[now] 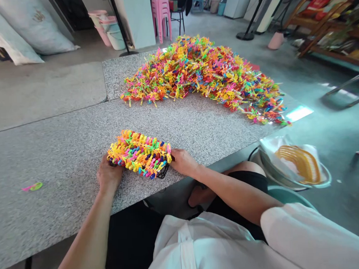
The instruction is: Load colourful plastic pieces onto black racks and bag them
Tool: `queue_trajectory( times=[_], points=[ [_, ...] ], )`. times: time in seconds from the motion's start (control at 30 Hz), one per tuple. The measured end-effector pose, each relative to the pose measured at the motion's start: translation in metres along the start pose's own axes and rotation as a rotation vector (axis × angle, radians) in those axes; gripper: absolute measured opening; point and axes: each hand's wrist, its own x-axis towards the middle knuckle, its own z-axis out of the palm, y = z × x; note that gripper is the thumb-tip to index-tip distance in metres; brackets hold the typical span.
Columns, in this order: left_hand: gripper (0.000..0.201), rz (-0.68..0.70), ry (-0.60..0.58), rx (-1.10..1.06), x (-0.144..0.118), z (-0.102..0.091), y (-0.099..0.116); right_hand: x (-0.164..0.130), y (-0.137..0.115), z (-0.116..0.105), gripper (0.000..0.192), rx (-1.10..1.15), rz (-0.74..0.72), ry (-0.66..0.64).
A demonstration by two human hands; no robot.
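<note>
A black openwork basket (162, 172) packed with rows of small colourful plastic pieces (138, 153) sits at the near edge of the speckled stone table (76, 136). My left hand (109, 173) grips its left end, with the fingertips hidden behind it. At the right end, my right hand (182, 160) is closed on the basket's edge. The pieces are yellow, orange, pink, green and blue, and stand close together above the rim. Their exact kind is too small to make out.
A wide heap of similar colourful pieces (190, 73) covers the table's far side. One loose pink and green piece (33, 187) lies at left. Below the right edge stands a lined tub (272, 167) with a yellow plastic basket (299, 163). Pink stools (161, 14) stand behind.
</note>
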Motion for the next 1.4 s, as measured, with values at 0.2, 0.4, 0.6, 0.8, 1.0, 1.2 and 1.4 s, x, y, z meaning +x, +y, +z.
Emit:
queue_trajectory(
  times=[0.2, 0.4, 0.6, 0.8, 1.0, 1.2, 1.4],
  points=[
    [0.049, -0.003, -0.003, 0.007, 0.001, 0.001, -0.002, 0.005, -0.004, -0.006, 0.013, -0.017, 0.037, -0.046],
    [0.049, 0.024, 0.014, -0.008, 0.003, 0.006, -0.008, 0.009, -0.003, -0.01, 0.012, 0.034, 0.059, -0.065],
    [0.046, 0.042, 0.021, 0.007, 0.002, 0.005, -0.006, 0.007, 0.007, -0.005, 0.009, 0.051, -0.037, -0.047],
    [0.044, 0.015, 0.014, 0.028, -0.001, 0.002, -0.002, 0.009, 0.009, -0.009, 0.013, 0.027, -0.099, -0.084],
    [0.045, 0.016, 0.002, 0.004, 0.0, 0.002, 0.0, 0.009, 0.004, -0.013, 0.013, -0.019, -0.065, -0.13],
    [0.061, 0.147, 0.129, -0.278, -0.03, -0.01, 0.001, 0.009, 0.002, -0.017, 0.011, 0.034, -0.008, -0.13],
    [0.039, 0.809, 0.198, 0.044, -0.111, -0.013, 0.07, 0.009, 0.003, -0.016, 0.012, 0.091, -0.033, -0.104]
  ],
)
